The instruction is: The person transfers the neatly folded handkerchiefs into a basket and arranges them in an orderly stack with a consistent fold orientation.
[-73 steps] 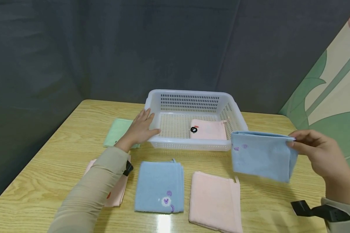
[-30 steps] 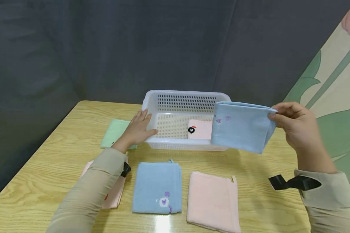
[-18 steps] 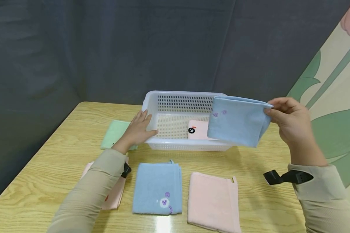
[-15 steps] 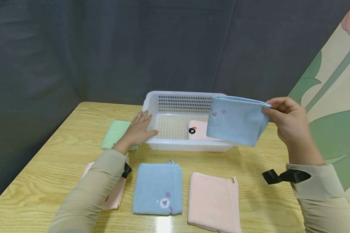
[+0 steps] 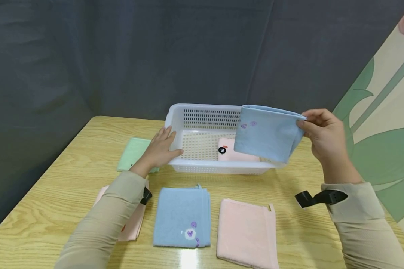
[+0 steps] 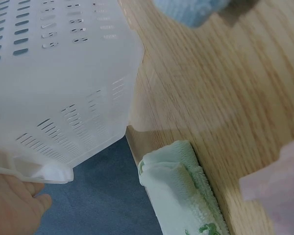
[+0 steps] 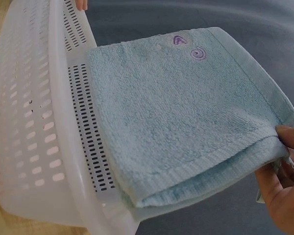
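Observation:
My right hand pinches one corner of a folded light blue towel between thumb and fingers. The towel hangs over the right part of a white plastic basket, and purple embroidery shows on it in the right wrist view. Inside the basket lies a folded pink towel with a black-and-red motif, partly hidden by the blue one. My left hand rests on the basket's left rim with its fingers spread. Beside that hand sits a folded mint green towel, partly covered by the arm in the head view.
Nearer on the wooden table lie another folded blue towel and a folded pink towel. A further pink towel is partly under my left forearm. A dark curtain hangs behind the table.
My right hand has carried the blue towel leftward and up, from beside the basket's right end to over its right part. The left hand has stayed on the rim.

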`<act>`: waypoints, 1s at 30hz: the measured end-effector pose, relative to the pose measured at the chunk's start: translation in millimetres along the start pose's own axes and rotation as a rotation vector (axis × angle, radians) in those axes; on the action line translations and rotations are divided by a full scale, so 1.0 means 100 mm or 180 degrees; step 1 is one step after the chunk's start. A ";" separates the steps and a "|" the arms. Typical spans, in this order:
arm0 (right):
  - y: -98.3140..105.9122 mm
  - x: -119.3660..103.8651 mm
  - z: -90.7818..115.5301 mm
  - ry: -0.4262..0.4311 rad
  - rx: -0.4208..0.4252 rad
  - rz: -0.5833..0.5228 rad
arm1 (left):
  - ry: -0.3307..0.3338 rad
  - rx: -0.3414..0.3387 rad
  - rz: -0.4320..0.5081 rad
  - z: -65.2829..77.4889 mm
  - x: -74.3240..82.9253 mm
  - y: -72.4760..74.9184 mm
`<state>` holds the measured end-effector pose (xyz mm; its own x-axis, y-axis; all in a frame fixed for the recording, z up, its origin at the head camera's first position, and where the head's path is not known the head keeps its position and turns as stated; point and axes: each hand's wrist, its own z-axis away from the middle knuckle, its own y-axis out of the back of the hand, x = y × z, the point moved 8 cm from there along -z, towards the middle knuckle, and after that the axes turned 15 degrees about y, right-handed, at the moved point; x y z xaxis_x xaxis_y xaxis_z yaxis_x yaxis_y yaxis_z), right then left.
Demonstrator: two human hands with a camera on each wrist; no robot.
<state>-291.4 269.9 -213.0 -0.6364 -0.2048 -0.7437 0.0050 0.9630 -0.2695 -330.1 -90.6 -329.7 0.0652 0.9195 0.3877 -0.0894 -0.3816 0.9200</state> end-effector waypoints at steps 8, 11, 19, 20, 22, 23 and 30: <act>-0.02 0.08 -0.03 -0.0031 0.0054 0.0161 | 0.0023 -0.0049 -0.0064 -0.02 -0.01 -0.02; -0.04 0.13 -0.03 -0.0067 0.0053 0.0286 | 0.0038 -0.0052 -0.0056 -0.01 -0.01 -0.01; -0.10 0.24 -0.03 -0.0034 0.0003 0.0265 | 0.0019 -0.0061 -0.0041 0.00 -0.01 0.00; -0.11 0.25 -0.03 -0.0036 0.0008 0.0266 | 0.0018 -0.0058 -0.0048 0.00 -0.01 0.00; -0.11 0.27 -0.02 -0.0045 0.0012 0.0252 | 0.0022 -0.0054 -0.0053 0.00 -0.02 -0.01; -0.11 0.28 -0.02 -0.0050 0.0018 0.0266 | 0.0023 -0.0054 -0.0055 0.00 -0.02 -0.01; -0.13 0.37 0.02 -0.0143 -0.0032 0.0406 | 0.0034 -0.0054 -0.0052 0.01 -0.01 -0.01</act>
<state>-313.8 249.9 -238.5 -0.5960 -0.0881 -0.7982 0.0757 0.9834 -0.1650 -329.5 -91.7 -331.0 0.0561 0.9265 0.3720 -0.1053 -0.3650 0.9250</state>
